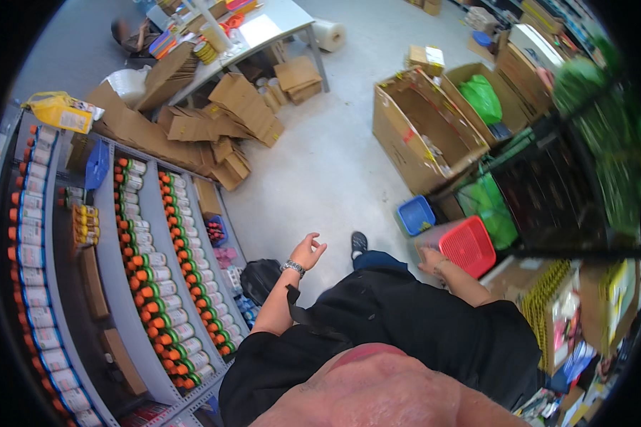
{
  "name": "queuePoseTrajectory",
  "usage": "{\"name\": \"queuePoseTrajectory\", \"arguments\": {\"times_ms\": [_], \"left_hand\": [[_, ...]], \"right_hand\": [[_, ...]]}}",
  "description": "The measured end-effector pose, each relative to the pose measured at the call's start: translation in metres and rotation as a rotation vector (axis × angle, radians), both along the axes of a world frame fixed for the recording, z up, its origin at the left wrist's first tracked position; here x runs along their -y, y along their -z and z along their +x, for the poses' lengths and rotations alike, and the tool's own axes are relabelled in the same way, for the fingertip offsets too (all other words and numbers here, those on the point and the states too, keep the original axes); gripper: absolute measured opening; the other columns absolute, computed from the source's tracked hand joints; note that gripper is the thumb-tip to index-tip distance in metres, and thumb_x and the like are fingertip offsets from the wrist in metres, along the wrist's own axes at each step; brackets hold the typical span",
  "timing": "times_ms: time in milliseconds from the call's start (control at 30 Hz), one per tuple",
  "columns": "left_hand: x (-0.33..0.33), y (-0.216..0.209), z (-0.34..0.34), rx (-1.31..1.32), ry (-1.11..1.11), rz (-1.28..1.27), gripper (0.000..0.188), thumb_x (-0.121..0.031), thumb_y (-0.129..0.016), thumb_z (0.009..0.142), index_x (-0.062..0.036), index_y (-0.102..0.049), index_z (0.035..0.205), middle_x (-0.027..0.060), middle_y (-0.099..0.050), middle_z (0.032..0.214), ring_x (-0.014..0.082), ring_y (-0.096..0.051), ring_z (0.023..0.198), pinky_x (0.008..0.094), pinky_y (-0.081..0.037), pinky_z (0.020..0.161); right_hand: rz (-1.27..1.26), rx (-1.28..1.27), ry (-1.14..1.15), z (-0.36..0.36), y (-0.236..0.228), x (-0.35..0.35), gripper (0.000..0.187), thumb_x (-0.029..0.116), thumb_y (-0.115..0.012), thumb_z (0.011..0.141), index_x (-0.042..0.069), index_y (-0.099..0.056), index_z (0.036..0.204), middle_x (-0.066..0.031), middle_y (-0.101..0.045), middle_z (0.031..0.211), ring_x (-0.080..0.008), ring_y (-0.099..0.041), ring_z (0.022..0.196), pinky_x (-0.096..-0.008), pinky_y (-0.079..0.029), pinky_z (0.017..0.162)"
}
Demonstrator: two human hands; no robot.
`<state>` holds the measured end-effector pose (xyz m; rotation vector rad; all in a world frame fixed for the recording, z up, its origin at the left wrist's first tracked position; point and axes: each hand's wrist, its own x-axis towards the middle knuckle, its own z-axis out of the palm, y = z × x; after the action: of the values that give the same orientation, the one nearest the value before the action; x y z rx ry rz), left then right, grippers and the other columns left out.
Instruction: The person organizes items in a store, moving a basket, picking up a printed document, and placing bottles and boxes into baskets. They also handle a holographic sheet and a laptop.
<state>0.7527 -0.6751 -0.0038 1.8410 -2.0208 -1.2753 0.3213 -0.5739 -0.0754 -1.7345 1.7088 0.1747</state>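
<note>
My left hand is held out over the floor, fingers spread and curved, with nothing in it; a metal watch circles its wrist. My right hand hangs low beside a red plastic basket, its fingers loosely stretched and no object visible in them. Whether its fingertips touch the basket's side cannot be made out. Left of me, a grey metal shelf rack carries long rows of white bottles with orange caps. A black bag lies at the rack's foot, near my left forearm.
A blue basket and a large open cardboard box stand ahead to the right. Flattened cardboard leans around the far end of the rack. Behind it is a white table; another person is at the far left.
</note>
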Motion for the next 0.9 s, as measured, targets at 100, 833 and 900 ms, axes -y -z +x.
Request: {"name": "queuePoseTrajectory", "arguments": {"times_ms": [100, 833, 900], "left_hand": [[0.069, 0.001, 0.042, 0.098, -0.086, 0.037, 0.058, -0.043, -0.061, 0.084, -0.0061, -0.047, 0.127, 0.0128, -0.065, 0.099, 0.0291, -0.062, 0.093, 0.0377, -0.047, 0.084], [0.858, -0.013, -0.068, -0.052, 0.201, -0.100, 0.056, -0.040, -0.062, 0.082, -0.0087, -0.046, 0.126, 0.0108, -0.064, 0.101, 0.0287, -0.061, 0.097, 0.0389, -0.047, 0.085], [0.936, -0.043, -0.128, -0.114, 0.241, -0.086, 0.055, -0.039, -0.062, 0.083, -0.0093, -0.046, 0.126, 0.0097, -0.064, 0.101, 0.0283, -0.061, 0.095, 0.0387, -0.047, 0.084]], "right_hand": [[-0.053, 0.118, 0.046, 0.018, -0.043, 0.138, 0.060, 0.027, -0.062, 0.078, 0.002, -0.046, 0.130, -0.0176, -0.058, 0.116, -0.0312, -0.056, 0.109, -0.0385, -0.044, 0.094], [-0.064, 0.264, 0.896, -0.087, 0.063, 0.617, 0.046, 0.023, -0.061, 0.081, -0.003, -0.056, 0.118, -0.0182, -0.066, 0.102, -0.0242, -0.065, 0.090, -0.0333, -0.051, 0.081], [-0.052, 0.151, 1.005, -0.083, 0.034, 0.645, 0.041, 0.026, -0.062, 0.082, -0.003, -0.059, 0.111, -0.0183, -0.066, 0.100, -0.0254, -0.064, 0.091, -0.0356, -0.050, 0.082]]}}
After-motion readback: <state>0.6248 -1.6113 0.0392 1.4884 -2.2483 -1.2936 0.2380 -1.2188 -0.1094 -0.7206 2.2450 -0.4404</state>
